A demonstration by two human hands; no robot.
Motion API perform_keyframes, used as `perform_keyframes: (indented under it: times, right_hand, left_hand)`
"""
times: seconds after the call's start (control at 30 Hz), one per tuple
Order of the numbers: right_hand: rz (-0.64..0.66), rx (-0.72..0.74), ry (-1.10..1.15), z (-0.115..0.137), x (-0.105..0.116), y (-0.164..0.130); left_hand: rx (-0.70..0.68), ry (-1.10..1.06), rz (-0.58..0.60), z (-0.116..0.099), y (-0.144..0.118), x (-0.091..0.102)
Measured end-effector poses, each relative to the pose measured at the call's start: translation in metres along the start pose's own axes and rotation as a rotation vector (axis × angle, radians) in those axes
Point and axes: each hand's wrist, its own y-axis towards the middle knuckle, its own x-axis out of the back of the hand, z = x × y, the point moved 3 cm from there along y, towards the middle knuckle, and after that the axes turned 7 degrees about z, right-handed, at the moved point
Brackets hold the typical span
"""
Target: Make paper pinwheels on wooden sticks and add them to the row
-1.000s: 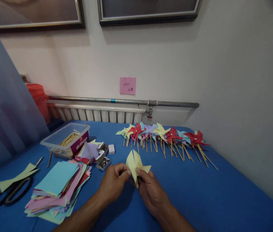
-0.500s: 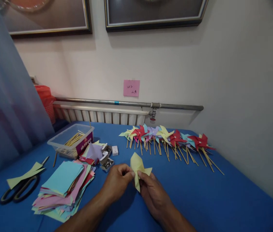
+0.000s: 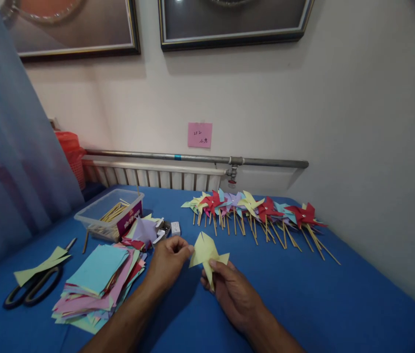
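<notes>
A pale yellow paper pinwheel [image 3: 205,252] with some blades folded in is pinched between the thumb and fingers of my right hand [image 3: 234,289]. Its upper blade points away from me and shows a short slit. Just left of the paper, my left hand [image 3: 168,262] has its thumb and forefinger pressed together. Whether those fingertips hold something small cannot be made out. Beyond the left hand are an opened small box [image 3: 164,229], partly hidden, and a closed white box [image 3: 175,228].
Finished pinwheels [image 3: 249,203] on sticks lie in a row at the back. On the left are a stack of coloured paper [image 3: 97,269], black-handled scissors [image 3: 41,289] under a yellow paper strip [image 3: 41,267], a lilac folded paper [image 3: 144,231] and a clear tub [image 3: 100,206] of sticks.
My left hand has drawn back to the left from the yellow paper, whose left blade now spreads outward. My right hand keeps its hold. The open box beyond is more covered.
</notes>
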Motion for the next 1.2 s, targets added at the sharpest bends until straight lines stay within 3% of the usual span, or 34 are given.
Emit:
perform_keyframes:
  times: [0.1, 0.27, 0.43, 0.73, 0.93, 1.2]
  right_hand:
    - [-0.008, -0.063, -0.007, -0.001, -0.003, -0.002]
    - [0.012, -0.017, -0.133, -0.002, -0.007, -0.003]
    - [-0.004, 0.024, -0.214, -0.004, -0.002, -0.002]
    - [-0.047, 0.032, -0.229, -0.005, 0.000, -0.004]
    - [-0.099, 0.050, -0.219, -0.006, 0.001, -0.006]
    - [-0.062, 0.089, -0.298, -0.005, 0.004, -0.001]
  left_hand:
    - [-0.027, -0.050, -0.016, 0.002, 0.004, 0.001]
    - [0.041, -0.198, 0.037, 0.009, 0.007, -0.008]
    - [-0.013, -0.148, 0.017, 0.008, 0.003, -0.011]
    - [-0.292, 0.229, -0.054, -0.004, -0.010, -0.014]
    - [-0.444, 0.359, -0.074, -0.008, -0.015, -0.016]
    - [-0.686, 0.512, -0.032, -0.009, -0.020, -0.019]
